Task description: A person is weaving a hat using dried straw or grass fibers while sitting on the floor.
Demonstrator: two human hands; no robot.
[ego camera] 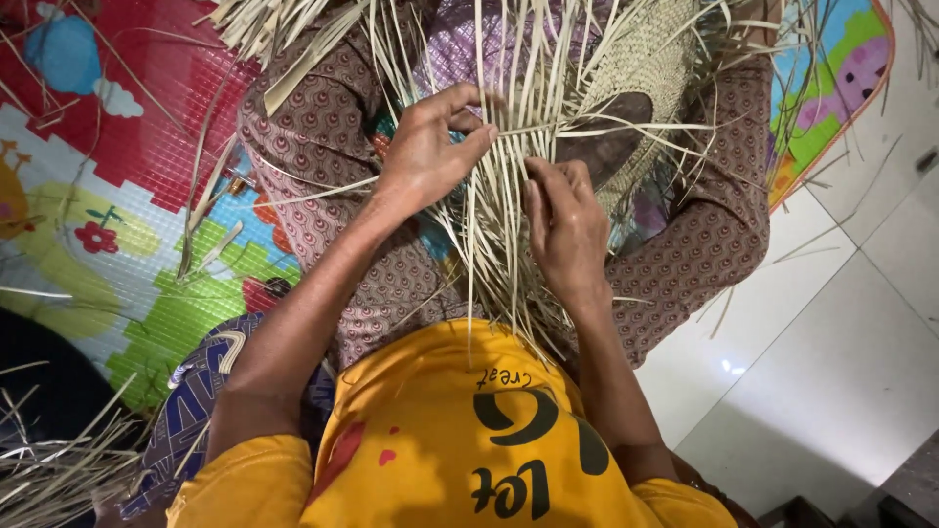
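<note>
Weaving is the step in hand, as I judge it from the head view: pale dried leaf strips point(489, 235) fan out over the person's lap, and both bare hands work at the spot where loose strips cross. The left hand point(430, 147) has its grip closed, thumb and forefinger pinching a single cross strip point(587, 129) that runs sideways toward the woven hat point(641, 68). The right hand point(565, 230) is curled with its fingers pressed into the upright strips just below that pinch; its grip looks closed on a few of them, though the fingertips are hidden among the strands. The bundle lies on the patterned brown skirt point(323, 147), between the knees, above the yellow shirt point(460, 430). Its long axis runs away from the person, loose ends pointing outward past the knees and the gathered ends pointing back toward the belly. The cross strip lies across that axis. Threading it on would call for lifting alternate uprights and keeping tension even. A colourful play mat point(127, 244) covers the floor on the left; white floor tiles point(831, 362) show on the right.
</note>
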